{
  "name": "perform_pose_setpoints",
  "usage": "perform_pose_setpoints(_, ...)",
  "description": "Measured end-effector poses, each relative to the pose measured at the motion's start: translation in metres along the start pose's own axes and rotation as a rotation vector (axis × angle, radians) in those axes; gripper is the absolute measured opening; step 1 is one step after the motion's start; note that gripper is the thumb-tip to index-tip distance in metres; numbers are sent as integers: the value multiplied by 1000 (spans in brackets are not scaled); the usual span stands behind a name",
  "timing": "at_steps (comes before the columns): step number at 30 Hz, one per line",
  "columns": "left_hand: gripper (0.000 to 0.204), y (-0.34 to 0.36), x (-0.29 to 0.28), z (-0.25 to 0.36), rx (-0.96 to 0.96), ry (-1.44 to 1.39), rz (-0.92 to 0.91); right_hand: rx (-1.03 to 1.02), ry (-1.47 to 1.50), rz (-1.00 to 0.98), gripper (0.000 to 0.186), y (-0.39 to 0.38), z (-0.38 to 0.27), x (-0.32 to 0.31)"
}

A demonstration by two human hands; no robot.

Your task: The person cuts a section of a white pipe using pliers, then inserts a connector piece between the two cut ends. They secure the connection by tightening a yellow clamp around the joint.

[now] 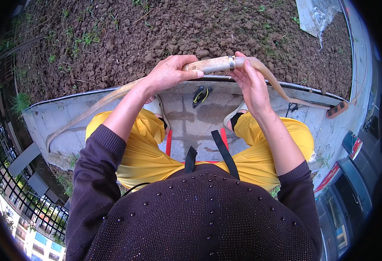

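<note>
I hold a beige hose (pixel 210 65) level in front of me, over the edge of a soil bed. My left hand (pixel 169 73) is wrapped around its thick end. My right hand (pixel 251 82) grips it just past a metal clamp ring (pixel 231 62). From the left hand the flat hose runs down to the left across the concrete; from the right hand it bends down to the right toward a small orange and black part (pixel 337 109). My knees in yellow trousers are below the hands.
A small black and yellow tool (pixel 200 95) lies on the concrete paving (pixel 191 122) between my feet. Brown tilled soil (pixel 178 30) fills the bed ahead, with a clear plastic sheet (pixel 315 15) at its far right. A black metal railing (pixel 8 182) runs on the left.
</note>
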State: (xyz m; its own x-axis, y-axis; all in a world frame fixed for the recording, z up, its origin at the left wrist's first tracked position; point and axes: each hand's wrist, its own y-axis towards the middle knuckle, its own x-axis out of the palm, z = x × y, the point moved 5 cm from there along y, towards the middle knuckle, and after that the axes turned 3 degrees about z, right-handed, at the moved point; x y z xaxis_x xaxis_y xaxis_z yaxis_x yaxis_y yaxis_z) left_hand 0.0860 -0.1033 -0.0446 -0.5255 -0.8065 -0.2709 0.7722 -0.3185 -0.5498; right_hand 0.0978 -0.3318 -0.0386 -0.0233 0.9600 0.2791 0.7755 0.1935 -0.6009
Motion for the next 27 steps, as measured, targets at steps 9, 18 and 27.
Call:
perform_pose_setpoints(9, 49, 2, 1, -1, 76, 59, 18, -5, 125, -35, 50, 4, 6, -6)
perform_pose_setpoints(18, 41, -1, 1, 6, 74, 41, -33, -6, 213, -97, 41, 9, 8, -6)
perform_pose_setpoints(27, 47, 0, 3, -22, 75, -38, -69, -79, 139, 4, 41, 11, -1, -8)
